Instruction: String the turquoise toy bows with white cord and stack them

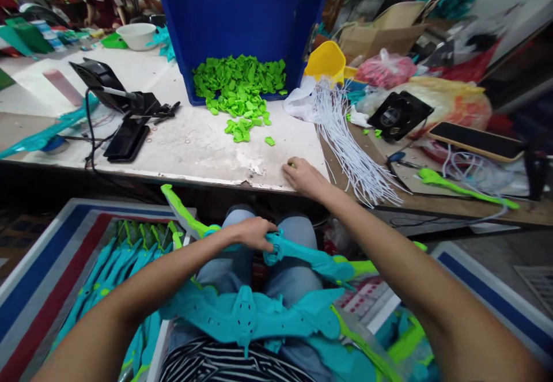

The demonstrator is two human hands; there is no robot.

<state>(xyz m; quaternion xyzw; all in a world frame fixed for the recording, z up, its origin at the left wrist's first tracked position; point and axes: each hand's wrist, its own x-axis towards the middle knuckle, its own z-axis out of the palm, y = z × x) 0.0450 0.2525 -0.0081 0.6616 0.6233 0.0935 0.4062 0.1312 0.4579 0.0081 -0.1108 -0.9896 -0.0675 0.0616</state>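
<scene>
Above my knees, my left hand [258, 233] is closed around the middle of a long teal plastic part [305, 252] that has lime-green ends. My right hand [306, 177] rests at the table's front edge, its fingers pinched on a small green plastic piece [292, 165] that is mostly hidden. Just beyond lies a loose heap of such green pieces [239, 76], spilling out of a tipped blue bin [246, 13] onto the white tabletop [194, 146]. Across my lap lies another teal part [244, 316] with a wing-like shape.
Left of my legs, a striped crate [43, 272] holds several teal-and-green parts. A second crate [496, 278] stands at right. White ties [345, 140], a small black fan [400, 114] and a phone [477, 140] lie on the table's right side; a phone stand [116, 91] is at left.
</scene>
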